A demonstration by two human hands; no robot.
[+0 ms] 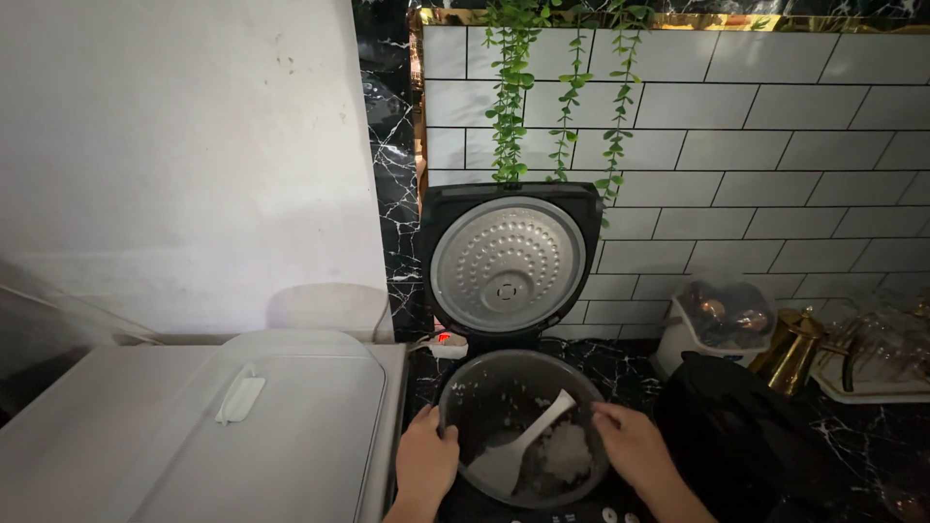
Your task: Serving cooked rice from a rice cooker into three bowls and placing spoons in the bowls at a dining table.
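1. The pot [523, 387] sits in the open cooker, below its raised lid [508, 261], with a white paddle [518, 447] and some rice [567, 453] inside.
2. The left hand [424, 463] curls over the pot's left rim; the right hand [632, 446] grips the right rim.
3. The pot looks rigid, smooth and fairly light; opposite rim edges seem the surest hold.

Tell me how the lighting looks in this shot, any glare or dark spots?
Head view: dim overall; the white wall and tiles are brightest; the rice cooker's metal inner lid catches a soft sheen; the pot interior and the black counter at right sink into shadow, and the hands are dim.
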